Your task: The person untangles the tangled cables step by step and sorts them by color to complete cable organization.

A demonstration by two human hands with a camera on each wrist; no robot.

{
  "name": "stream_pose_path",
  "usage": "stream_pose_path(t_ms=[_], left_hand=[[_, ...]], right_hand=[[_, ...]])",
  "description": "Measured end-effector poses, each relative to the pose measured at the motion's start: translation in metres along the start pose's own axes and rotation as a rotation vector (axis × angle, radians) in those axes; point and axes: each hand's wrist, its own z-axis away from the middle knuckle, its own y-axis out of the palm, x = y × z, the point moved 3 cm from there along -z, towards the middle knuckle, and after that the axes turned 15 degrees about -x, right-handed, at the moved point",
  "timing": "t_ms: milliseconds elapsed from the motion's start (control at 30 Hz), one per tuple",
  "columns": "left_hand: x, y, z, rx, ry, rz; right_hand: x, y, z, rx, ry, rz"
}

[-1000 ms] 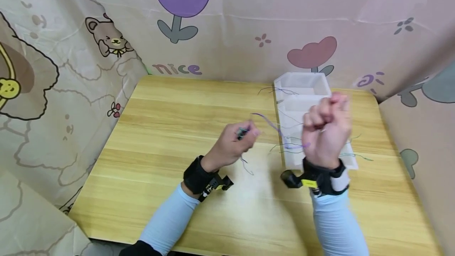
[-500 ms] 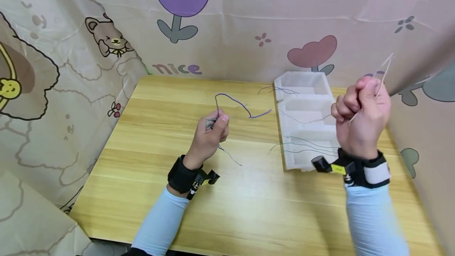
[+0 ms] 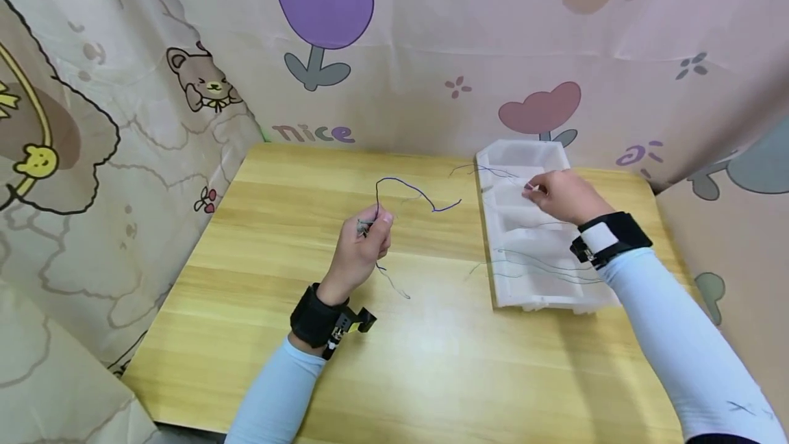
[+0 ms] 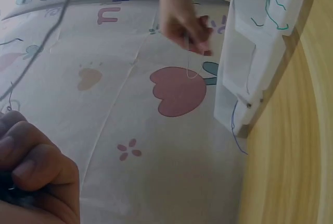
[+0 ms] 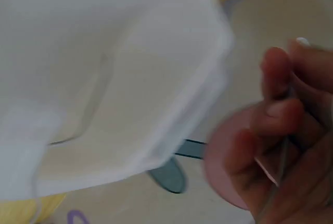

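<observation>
My L hand [image 3: 364, 242] grips thin blue wire [image 3: 422, 193], prob. vs. tangles; R hand [image 3: 570, 196] pinches thin pale wire [image 4: 192, 77] by white plastic tray [image 3: 518, 297], L's 3 o'clock.

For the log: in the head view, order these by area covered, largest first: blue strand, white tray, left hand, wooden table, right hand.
1. wooden table
2. white tray
3. left hand and right hand, too alike to rank
4. blue strand
</observation>
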Motion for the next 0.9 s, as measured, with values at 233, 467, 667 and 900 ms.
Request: stream_pose_path(t_ms=[233,467,667,900], left_hand=[[0.008,0.001,0.003,0.004,-0.039,-0.006],[0.012,0.003,0.003,0.01,-0.055,-0.008],[0.011,0.006,0.002,0.031,-0.083,-0.017],[-0.01,0.014,0.002,0.051,-0.081,-0.082]], right_hand=[[-0.012,0.026,-0.001,0.204,0.058,0.093],[-0.015,0.028,0.005,0.223,0.07,0.134],[-0.002,0.005,0.007,0.065,0.048,-0.002],[0.059,-0.048,0.003,-0.282,-0.033,-0.274]])
